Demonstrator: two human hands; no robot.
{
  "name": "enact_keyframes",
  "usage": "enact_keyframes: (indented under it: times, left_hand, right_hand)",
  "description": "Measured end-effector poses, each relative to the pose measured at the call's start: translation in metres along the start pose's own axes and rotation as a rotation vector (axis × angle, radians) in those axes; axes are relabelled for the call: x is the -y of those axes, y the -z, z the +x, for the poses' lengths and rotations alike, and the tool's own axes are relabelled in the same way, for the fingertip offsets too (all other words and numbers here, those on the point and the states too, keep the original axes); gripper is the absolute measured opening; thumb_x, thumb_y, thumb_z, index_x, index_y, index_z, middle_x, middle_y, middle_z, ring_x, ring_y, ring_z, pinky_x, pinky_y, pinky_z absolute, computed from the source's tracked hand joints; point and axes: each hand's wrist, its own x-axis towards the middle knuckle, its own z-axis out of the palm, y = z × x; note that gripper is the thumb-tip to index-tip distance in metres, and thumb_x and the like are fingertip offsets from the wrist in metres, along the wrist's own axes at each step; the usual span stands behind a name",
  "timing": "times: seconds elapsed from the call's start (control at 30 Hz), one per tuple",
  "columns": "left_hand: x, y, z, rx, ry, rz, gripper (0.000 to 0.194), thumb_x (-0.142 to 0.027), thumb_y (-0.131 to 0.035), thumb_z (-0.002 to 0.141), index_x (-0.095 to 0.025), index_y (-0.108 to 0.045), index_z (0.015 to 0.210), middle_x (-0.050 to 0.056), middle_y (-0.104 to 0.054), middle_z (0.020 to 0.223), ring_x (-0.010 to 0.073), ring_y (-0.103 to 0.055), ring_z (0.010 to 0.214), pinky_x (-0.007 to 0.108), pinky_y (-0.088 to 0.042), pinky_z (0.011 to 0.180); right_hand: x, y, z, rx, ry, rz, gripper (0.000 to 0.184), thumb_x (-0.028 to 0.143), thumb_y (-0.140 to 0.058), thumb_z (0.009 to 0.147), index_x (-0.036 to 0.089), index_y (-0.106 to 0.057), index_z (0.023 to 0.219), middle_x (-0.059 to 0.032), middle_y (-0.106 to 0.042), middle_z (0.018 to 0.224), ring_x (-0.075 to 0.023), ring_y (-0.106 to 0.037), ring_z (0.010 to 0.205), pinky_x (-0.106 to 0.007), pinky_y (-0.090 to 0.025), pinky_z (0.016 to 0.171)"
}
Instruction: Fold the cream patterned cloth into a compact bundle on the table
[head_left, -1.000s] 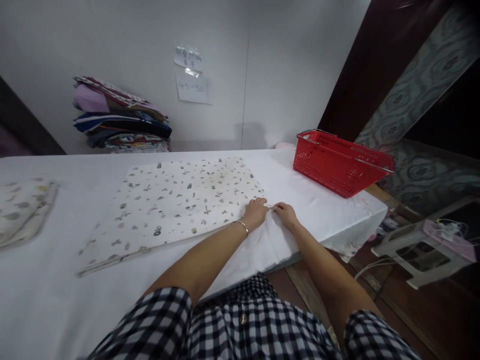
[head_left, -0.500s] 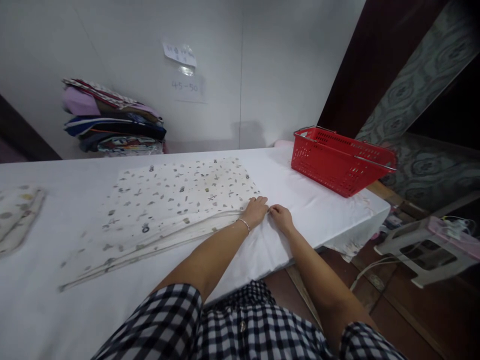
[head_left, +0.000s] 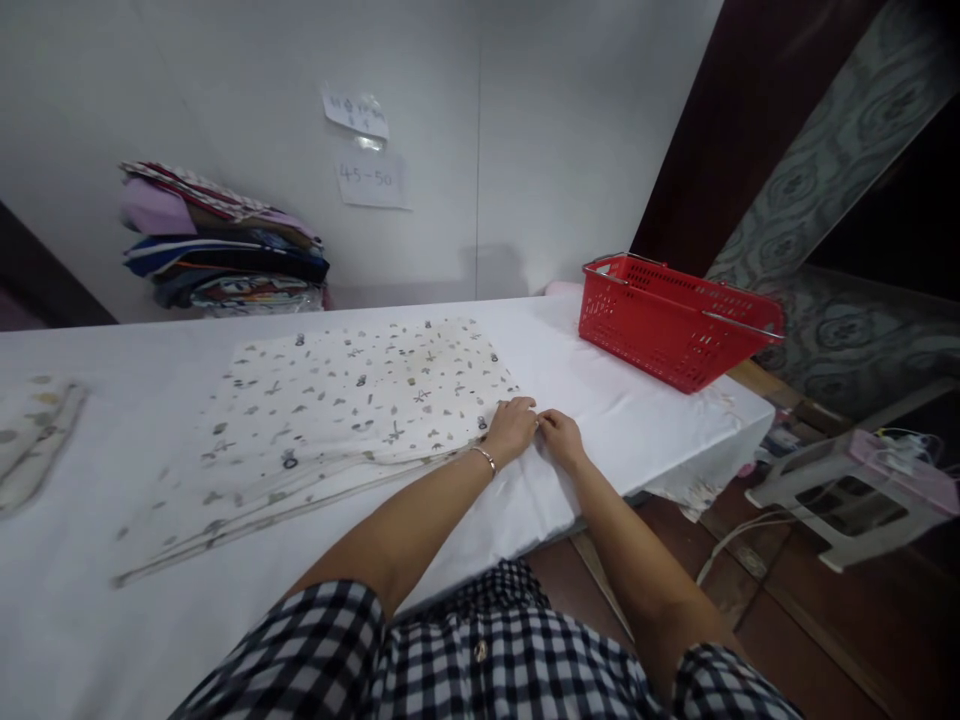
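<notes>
A cream cloth (head_left: 360, 385) printed with small grey and dark motifs lies spread in layers on the white-covered table (head_left: 600, 420). Its near edge shows more than one layer, with loose folds toward the left. My left hand (head_left: 512, 425), a bracelet at its wrist, rests at the cloth's near right corner with the fingers curled over the edge. Close beside it, my right hand (head_left: 561, 436) is closed in a pinch at that same corner. Little of the fabric between the fingertips shows.
A red plastic basket (head_left: 667, 325) stands at the table's right end. Folded fabrics (head_left: 225, 240) are stacked against the wall, left of two paper signs (head_left: 371, 183). Another folded printed cloth (head_left: 34, 430) lies at the far left. A pink-topped stool (head_left: 862, 490) with cables stands on the floor.
Near my left hand, the cloth's upper layer has come toward me and lies closer to the front edge. Both hands stay at the corner. The view has shifted slightly.
</notes>
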Motion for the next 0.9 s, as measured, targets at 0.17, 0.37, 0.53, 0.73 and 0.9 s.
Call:
enact_keyframes:
  times: [0.17,0.37,0.53,0.73,0.9]
  left_hand:
    - [-0.005,0.003,0.004,0.003,0.047,-0.003,0.022,-0.018,-0.044,0.088,-0.015,-0.066,0.089,0.009,-0.057,0.119,0.0217,-0.047,0.114,0.037,-0.037,0.092]
    - [-0.006,0.006,0.004,0.013,0.05,-0.016,0.019,-0.017,-0.046,0.087,-0.015,-0.065,0.084,0.009,-0.062,0.097,0.0218,-0.052,0.101,0.036,-0.039,0.086]
    - [-0.004,0.008,0.008,0.011,0.093,-0.058,0.022,-0.016,-0.045,0.086,-0.016,-0.066,0.079,0.008,-0.063,0.095,0.0206,-0.054,0.097,0.034,-0.041,0.083]
    - [0.001,0.007,0.009,0.066,0.054,-0.117,0.023,-0.017,-0.045,0.086,-0.018,-0.067,0.083,0.004,-0.065,0.095,0.0162,-0.057,0.09,0.029,-0.043,0.083]
    - [0.013,0.017,-0.009,0.075,0.029,-0.126,0.021,-0.021,-0.047,0.085,-0.02,-0.064,0.097,0.004,-0.065,0.099,0.0176,-0.057,0.094,0.03,-0.043,0.085]
  right_hand:
    - [-0.002,0.0,-0.003,-0.008,0.017,0.045,0.025,0.036,-0.043,0.079,0.022,-0.064,0.078,0.0005,-0.066,0.076,-0.015,-0.057,0.073,-0.025,-0.042,0.069]
    - [0.002,0.003,-0.007,0.008,0.025,0.077,0.023,0.036,-0.045,0.076,0.021,-0.063,0.079,0.0007,-0.064,0.073,-0.0148,-0.056,0.068,-0.025,-0.043,0.065]
    - [0.006,0.005,-0.009,0.014,0.019,0.056,0.02,0.037,-0.055,0.069,0.022,-0.062,0.081,0.0017,-0.063,0.069,-0.0146,-0.055,0.063,-0.024,-0.041,0.06]
    - [0.003,0.004,-0.009,0.005,0.032,0.036,0.021,0.039,-0.049,0.074,0.022,-0.06,0.077,0.0018,-0.06,0.066,-0.0145,-0.054,0.061,-0.024,-0.039,0.058]
    - [0.003,0.004,-0.009,-0.008,0.051,-0.018,0.02,0.038,-0.048,0.074,0.022,-0.06,0.075,0.0011,-0.06,0.066,-0.015,-0.052,0.061,-0.025,-0.038,0.059]
